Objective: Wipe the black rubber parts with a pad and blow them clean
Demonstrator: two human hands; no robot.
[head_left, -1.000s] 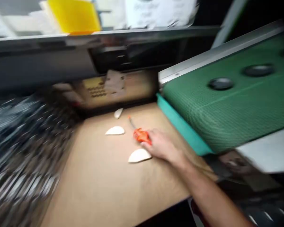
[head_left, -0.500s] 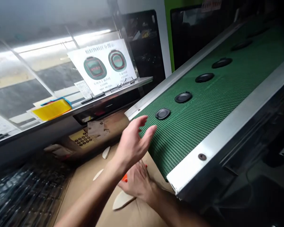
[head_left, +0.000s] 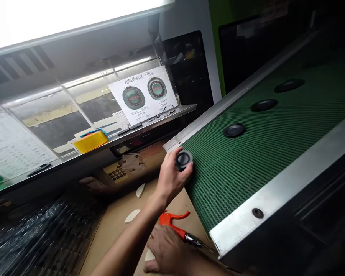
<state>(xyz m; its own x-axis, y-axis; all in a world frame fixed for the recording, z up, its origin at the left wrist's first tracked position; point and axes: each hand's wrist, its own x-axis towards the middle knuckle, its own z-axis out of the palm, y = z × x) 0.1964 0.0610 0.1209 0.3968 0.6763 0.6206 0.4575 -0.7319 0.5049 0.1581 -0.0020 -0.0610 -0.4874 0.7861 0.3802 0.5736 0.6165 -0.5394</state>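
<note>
My left hand [head_left: 172,174] is closed on a black round plastic part [head_left: 184,159], gripping its edge between thumb and fingers. It is at the near end of the green conveyor belt [head_left: 230,180]. Lower down, my right hand [head_left: 166,245], slightly smeared, hovers over the brown cardboard [head_left: 103,234] with thumb and fingers apart. A pale, thin piece [head_left: 149,255] shows between them, partly hidden; I cannot tell whether the hand touches it. Just beyond this hand lies an orange air blow gun [head_left: 175,224] with a metal nozzle.
More black round parts [head_left: 234,130] lie in a row up the belt. A metal rail [head_left: 276,199] edges the belt. Two pale pieces [head_left: 132,216] lie on the cardboard. The shelf behind holds a printed sign [head_left: 145,94], glasses and a yellow tape roll [head_left: 90,142]. Clear plastic trays [head_left: 37,234] are at left.
My left hand has closed on the nearest black part at the belt's end. My right hand has moved off the orange blow gun towards me, over a pale piece. The view has shifted.
</note>
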